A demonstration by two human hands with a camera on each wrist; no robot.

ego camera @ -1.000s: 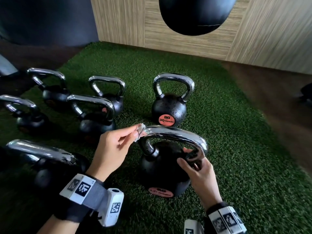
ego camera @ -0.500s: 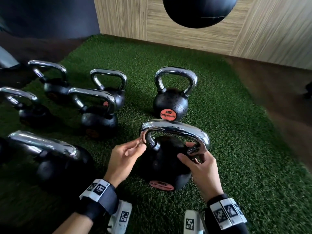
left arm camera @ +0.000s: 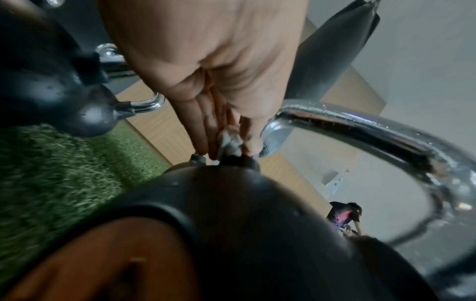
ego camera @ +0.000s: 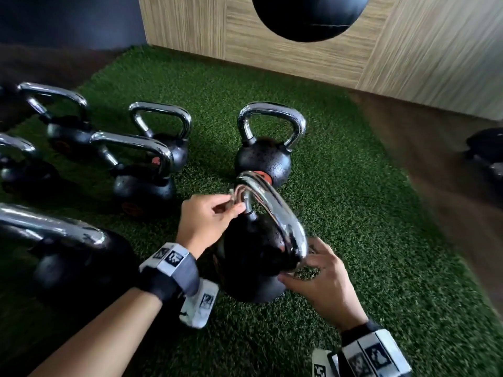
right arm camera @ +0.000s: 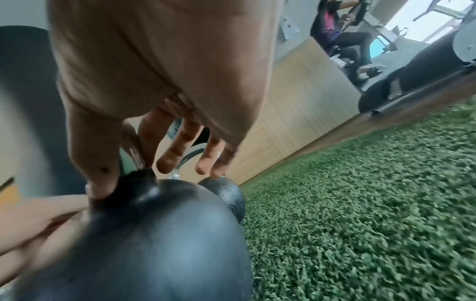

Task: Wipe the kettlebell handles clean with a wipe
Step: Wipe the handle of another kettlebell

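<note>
A black kettlebell point(ego camera: 253, 262) with a chrome handle point(ego camera: 275, 210) stands on green turf just in front of me. My left hand point(ego camera: 236, 206) pinches a small crumpled white wipe point(ego camera: 233, 199) against the handle's far left leg, near where it meets the ball. The left wrist view shows the wipe point(left arm camera: 230, 140) bunched between my fingertips beside the chrome handle point(left arm camera: 360, 130). My right hand point(ego camera: 299, 268) grips the near end of the handle at its base, thumb and forefinger around it. In the right wrist view the thumb point(right arm camera: 100, 163) presses on the neck above the kettlebell point(right arm camera: 154, 234).
Another kettlebell point(ego camera: 268, 156) stands close behind, and several more point(ego camera: 144, 170) crowd the left side of the turf point(ego camera: 367, 213). A black punching bag point(ego camera: 310, 14) hangs ahead by the wood wall. Dark floor borders the turf on the right. A seated person point(right arm camera: 342, 36) is far off.
My left hand slid the wipe from the handle's top left corner down its left leg. The kettlebell turned, so the handle now runs away from me.
</note>
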